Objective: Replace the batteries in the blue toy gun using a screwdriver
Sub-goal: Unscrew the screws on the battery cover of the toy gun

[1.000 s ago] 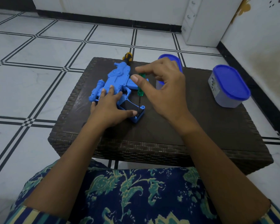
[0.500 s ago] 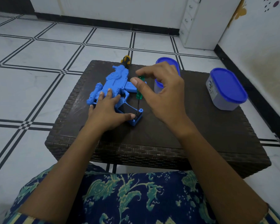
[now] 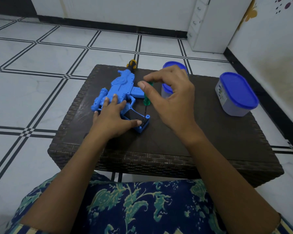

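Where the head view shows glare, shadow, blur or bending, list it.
Head view: wide-angle lens bows the floor tile lines and the table edges; light is soft and even, faint shadows under the left hand and right hand; a dull sheen lies on the table top beside the blue toy gun; the screwdriver looks sharp.

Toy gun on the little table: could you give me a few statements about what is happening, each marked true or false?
1. The left hand rests on the toy gun. True.
2. The right hand is empty. False: it pinches a green-handled screwdriver.
3. The screwdriver stands nearly upright, tip down at the gun's handle end. True.
4. The tub at the table's right edge has no lid. False: its blue lid is on.
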The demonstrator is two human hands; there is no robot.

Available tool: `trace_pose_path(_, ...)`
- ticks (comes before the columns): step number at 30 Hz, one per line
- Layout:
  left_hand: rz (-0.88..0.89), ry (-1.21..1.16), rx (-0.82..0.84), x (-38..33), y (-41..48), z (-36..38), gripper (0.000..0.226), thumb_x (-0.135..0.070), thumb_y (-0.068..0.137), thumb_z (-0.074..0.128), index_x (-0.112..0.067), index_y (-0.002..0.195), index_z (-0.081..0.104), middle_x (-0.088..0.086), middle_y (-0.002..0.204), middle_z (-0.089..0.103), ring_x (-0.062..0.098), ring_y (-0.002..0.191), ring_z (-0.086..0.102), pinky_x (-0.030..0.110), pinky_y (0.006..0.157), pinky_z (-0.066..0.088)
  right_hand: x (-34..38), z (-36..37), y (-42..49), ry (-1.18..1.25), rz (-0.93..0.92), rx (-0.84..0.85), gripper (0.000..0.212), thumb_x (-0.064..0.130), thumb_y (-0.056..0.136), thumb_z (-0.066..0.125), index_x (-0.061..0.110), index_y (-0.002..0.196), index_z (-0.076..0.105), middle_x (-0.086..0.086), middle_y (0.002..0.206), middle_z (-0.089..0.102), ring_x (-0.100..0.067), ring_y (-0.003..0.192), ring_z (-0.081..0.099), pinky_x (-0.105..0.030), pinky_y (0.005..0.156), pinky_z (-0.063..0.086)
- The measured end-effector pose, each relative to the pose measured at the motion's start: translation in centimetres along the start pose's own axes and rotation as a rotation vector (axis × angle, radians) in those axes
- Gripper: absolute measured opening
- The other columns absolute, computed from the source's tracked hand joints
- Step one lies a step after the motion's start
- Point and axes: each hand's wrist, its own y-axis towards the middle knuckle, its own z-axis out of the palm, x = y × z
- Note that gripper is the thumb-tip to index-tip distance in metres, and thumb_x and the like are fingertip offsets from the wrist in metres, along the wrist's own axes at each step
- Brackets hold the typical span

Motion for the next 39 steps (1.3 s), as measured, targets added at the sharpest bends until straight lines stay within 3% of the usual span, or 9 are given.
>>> trace_pose_path(5, -0.002, -0.009, 0.001, -0.01, -0.06, -0.04, 0.093, -0.060, 0.072, 0.069, -0.028, 0.149, 0.027, -0.006, 0.161, 0.000, 0.015, 0.148, -0.008, 0.055, 0.118, 0.007, 0.06, -0.09, -0.05, 0.030, 0.022, 0.006, 0.012, 0.009, 0.086, 0.071, 0.011, 0.097, 0.072, 0.000, 0.087, 0.069, -0.019, 0.087, 0.062, -0.033, 0.079, 0.051)
trace_pose_path(11, -0.003, -0.009, 0.002, 0.00, 0.03, -0.02, 0.094, -0.060, 0.072, 0.068, -0.028, 0.149, 0.026, -0.007, 0.161, 0.000, 0.015, 0.148, -0.009, 0.056, 0.117, 0.007, 0.19, -0.19, -0.11, 0.085, 0.098, 0.027, 0.016, 0.008, 0.086, 0.067, 0.010, 0.101, 0.072, 0.006, 0.091, 0.070, -0.013, 0.094, 0.063, -0.020, 0.083, 0.050)
trace_pose_path(17, 0.004, -0.011, 0.000, 0.08, -0.05, 0.03, 0.094, -0.060, 0.073, 0.068, -0.028, 0.150, 0.026, -0.006, 0.161, -0.001, 0.015, 0.148, -0.009, 0.056, 0.117, 0.006, -0.10, 0.06, -0.13, 0.011, 0.004, 0.026, 0.013, 0.021, 0.081, 0.079, 0.013, 0.091, 0.074, 0.001, 0.091, 0.071, -0.017, 0.091, 0.062, -0.024, 0.083, 0.046)
trace_pose_path(24, 0.003, -0.013, 0.002, 0.07, -0.02, 0.01, 0.094, -0.060, 0.073, 0.068, -0.028, 0.150, 0.026, -0.007, 0.161, -0.001, 0.015, 0.148, -0.009, 0.056, 0.118, 0.005, 0.12, -0.18, 0.01, 0.082, 0.099, 0.051, 0.024, 0.004, 0.084, 0.068, 0.011, 0.107, 0.070, -0.001, 0.094, 0.072, -0.016, 0.092, 0.065, -0.012, 0.081, 0.046)
trace_pose_path(26, -0.001, -0.011, 0.003, 0.07, 0.00, 0.02, 0.094, -0.060, 0.072, 0.068, -0.028, 0.150, 0.026, -0.007, 0.161, -0.001, 0.015, 0.148, -0.009, 0.055, 0.118, 0.005, 0.19, -0.20, -0.03, 0.119, 0.133, 0.061, 0.027, 0.002, 0.085, 0.065, 0.011, 0.110, 0.069, 0.001, 0.096, 0.072, -0.015, 0.094, 0.066, -0.017, 0.084, 0.050)
trace_pose_path(28, 0.000, -0.014, 0.002, 0.08, 0.01, 0.05, 0.094, -0.060, 0.072, 0.068, -0.028, 0.150, 0.026, -0.007, 0.161, -0.001, 0.015, 0.148, -0.009, 0.056, 0.118, 0.006, 0.18, -0.17, -0.08, 0.116, 0.132, 0.049, 0.023, 0.004, 0.085, 0.066, 0.011, 0.106, 0.071, 0.005, 0.096, 0.071, -0.014, 0.095, 0.066, -0.022, 0.085, 0.052)
trace_pose_path(32, 0.001, -0.025, 0.002, 0.13, -0.01, 0.05, 0.093, -0.060, 0.072, 0.068, -0.028, 0.149, 0.026, -0.007, 0.161, -0.001, 0.014, 0.147, -0.010, 0.055, 0.118, 0.006, -0.06, 0.15, -0.15, 0.019, 0.051, 0.011, 0.007, 0.015, 0.082, 0.076, 0.013, 0.088, 0.074, -0.001, 0.099, 0.070, -0.019, 0.101, 0.061, -0.013, 0.089, 0.042)
trace_pose_path(35, 0.002, -0.016, 0.000, 0.16, 0.02, 0.08, 0.094, -0.061, 0.072, 0.068, -0.028, 0.149, 0.026, -0.007, 0.161, -0.001, 0.015, 0.148, -0.009, 0.055, 0.118, 0.007, -0.24, 0.14, 0.00, 0.054, 0.077, 0.012, 0.008, 0.010, 0.082, 0.076, 0.009, 0.088, 0.073, -0.001, 0.095, 0.067, -0.011, 0.092, 0.062, -0.020, 0.078, 0.052)
trace_pose_path(39, 0.001, -0.005, -0.002, 0.07, 0.06, 0.12, 0.094, -0.060, 0.072, 0.068, -0.028, 0.149, 0.027, -0.007, 0.161, 0.000, 0.015, 0.148, -0.008, 0.055, 0.118, 0.007, -0.24, -0.08, 0.27, 0.084, 0.108, -0.004, 0.014, 0.004, 0.081, 0.075, 0.007, 0.093, 0.069, 0.002, 0.091, 0.064, -0.005, 0.084, 0.060, -0.015, 0.072, 0.053)
